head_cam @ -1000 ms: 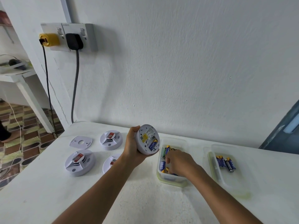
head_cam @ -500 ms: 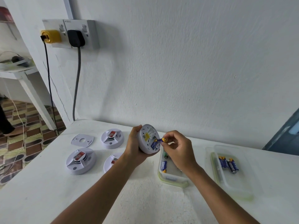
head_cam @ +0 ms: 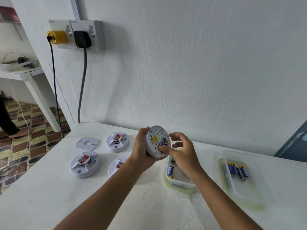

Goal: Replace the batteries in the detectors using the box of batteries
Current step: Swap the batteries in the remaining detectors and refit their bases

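A round white detector (head_cam: pixel 157 141) is being held tilted above the table, its back exposed, a blue battery (head_cam: pixel 163 141) seated inside. Two batteries are lying in the clear box (head_cam: pixel 178 184) below.

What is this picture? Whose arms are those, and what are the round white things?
The picture comes from a camera worn on a person's head, so you see their own arms reaching out. The left hand grips a round white detector, turned so its back shows. The right hand presses a thumb on a battery in the detector's slot. On the white table lie three more detectors and a flat white cover plate. Below the right hand sits a clear box with batteries, and beside it a lid with more batteries on it.
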